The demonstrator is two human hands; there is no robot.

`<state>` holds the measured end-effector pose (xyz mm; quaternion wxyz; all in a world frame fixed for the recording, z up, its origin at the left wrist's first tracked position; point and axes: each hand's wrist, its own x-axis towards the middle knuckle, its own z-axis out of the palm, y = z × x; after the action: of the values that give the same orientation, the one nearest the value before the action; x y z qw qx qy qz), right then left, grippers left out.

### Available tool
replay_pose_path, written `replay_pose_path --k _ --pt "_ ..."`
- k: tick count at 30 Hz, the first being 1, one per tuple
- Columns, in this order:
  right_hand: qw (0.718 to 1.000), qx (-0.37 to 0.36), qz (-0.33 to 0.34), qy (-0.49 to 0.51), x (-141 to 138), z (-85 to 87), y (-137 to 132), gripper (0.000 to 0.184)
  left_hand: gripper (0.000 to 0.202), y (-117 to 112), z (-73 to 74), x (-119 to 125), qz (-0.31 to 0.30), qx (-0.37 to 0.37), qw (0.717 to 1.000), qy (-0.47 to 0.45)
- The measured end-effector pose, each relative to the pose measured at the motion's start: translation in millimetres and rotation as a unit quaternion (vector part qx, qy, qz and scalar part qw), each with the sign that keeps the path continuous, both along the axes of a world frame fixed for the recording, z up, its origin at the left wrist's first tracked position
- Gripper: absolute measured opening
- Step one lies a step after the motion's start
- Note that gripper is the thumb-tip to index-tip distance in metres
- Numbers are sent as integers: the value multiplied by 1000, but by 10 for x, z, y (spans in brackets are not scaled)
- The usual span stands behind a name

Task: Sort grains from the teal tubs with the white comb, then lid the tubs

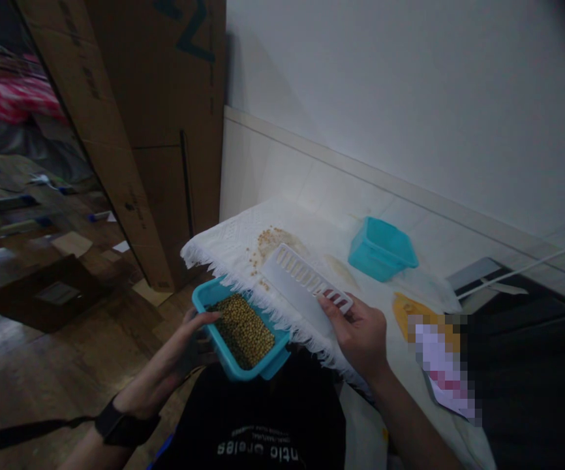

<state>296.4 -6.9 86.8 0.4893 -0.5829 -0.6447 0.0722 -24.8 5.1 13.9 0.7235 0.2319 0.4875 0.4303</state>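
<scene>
My left hand (197,343) grips the left rim of a turquoise plastic bin (209,294), its thumb over the edge. Dry yellowish beans (243,326) cover the bottom of this bin, which sits just below the fringed edge of the white tablecloth (233,238). In my right hand (361,333) is a white plastic piece with a row of slots (290,290), tilted low over the cloth; its exact kind I cannot tell. Loose beans (270,241) lie scattered on the cloth beyond and left of the slotted piece.
A second turquoise bin (383,248) stands toward the wall. To the right lie a yellow packet (402,313) and a pixelated packet. A tall cardboard box (165,163) rises at the left of the table, with flat cardboard (57,294) on the wooden floor.
</scene>
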Motion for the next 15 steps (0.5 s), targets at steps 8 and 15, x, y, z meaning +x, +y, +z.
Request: replay_pose_path --k 8,15 --pt "999 -36 35 7 31 0 21 29 61 17 -18 -1 1 7 1000 5" --pt "998 -20 45 32 -91 33 32 33 66 28 -83 -16 -14 15 1000 0"
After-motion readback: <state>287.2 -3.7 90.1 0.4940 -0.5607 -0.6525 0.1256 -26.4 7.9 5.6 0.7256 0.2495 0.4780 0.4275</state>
